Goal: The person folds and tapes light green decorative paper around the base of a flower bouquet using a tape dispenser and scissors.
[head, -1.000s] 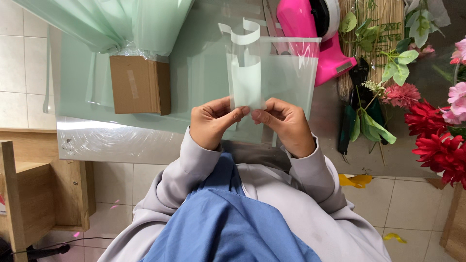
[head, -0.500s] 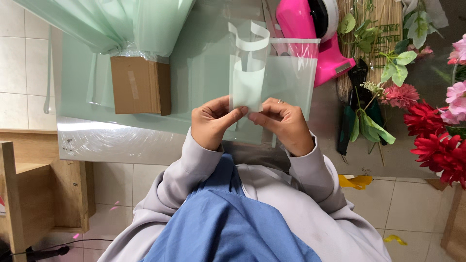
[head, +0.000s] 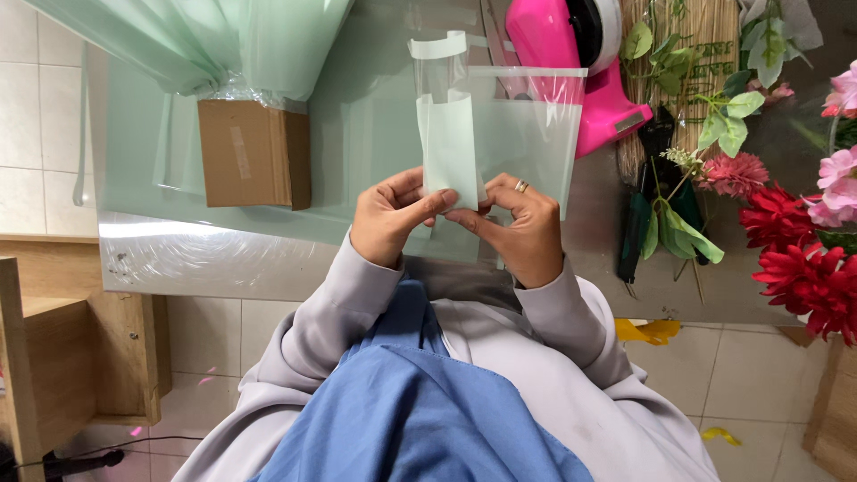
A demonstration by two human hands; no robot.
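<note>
My left hand (head: 393, 219) and my right hand (head: 522, 228) meet over the table edge and pinch the lower end of a pale green translucent plastic strip (head: 446, 134). The strip stands upright from my fingertips, and its top end (head: 439, 45) curls over. Behind it hangs a wider clear sheet of wrapping film (head: 527, 134), whose lower edge is in my right fingers. A ring sits on one right finger. Grey sleeves cover both wrists.
A brown cardboard box (head: 254, 153) stands on the green film-covered table (head: 366, 116) to the left. A pink tool (head: 571, 62) lies at the back right. Red and pink flowers (head: 803, 259), green leaves (head: 678, 232) and dark-handled shears (head: 638, 223) crowd the right side. A wooden shelf (head: 54, 348) stands lower left.
The strip now stands taller above my fingers, with its curled top higher than before. Both hands stayed in place, fingers shifting slightly along its lower end.
</note>
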